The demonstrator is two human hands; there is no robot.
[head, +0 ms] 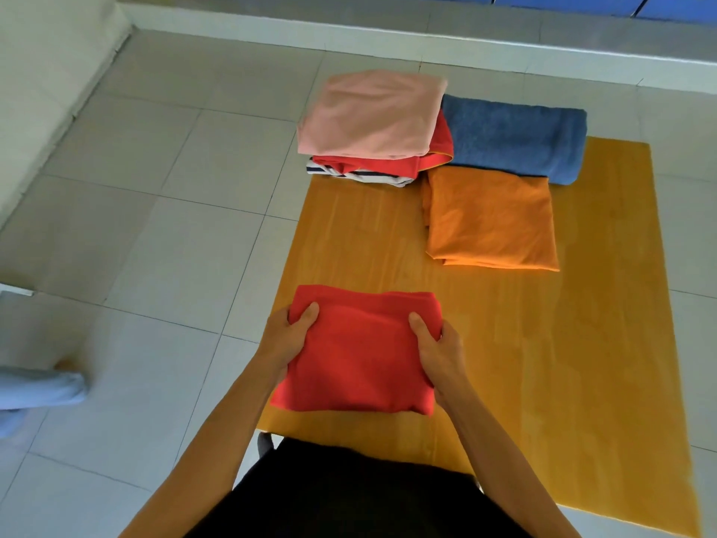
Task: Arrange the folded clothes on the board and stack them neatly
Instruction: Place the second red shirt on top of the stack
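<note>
A folded red cloth (359, 351) lies at the near left of the yellow-brown wooden board (543, 363). My left hand (289, 337) grips its left edge, thumb on top. My right hand (438, 353) grips its right edge the same way. At the board's far left stands a stack: a pink garment (372, 114) on top, a red one (388, 165) under it, a striped one (361, 177) at the bottom. A folded blue towel (516, 137) lies to the right of the stack. A folded orange cloth (490, 219) sits in front of the towel.
The board rests on a grey tiled floor (155, 234). A white wall base runs along the left and the back. A light blue sleeve or cloth (38, 390) shows at the left edge. The board's right half and middle are bare wood.
</note>
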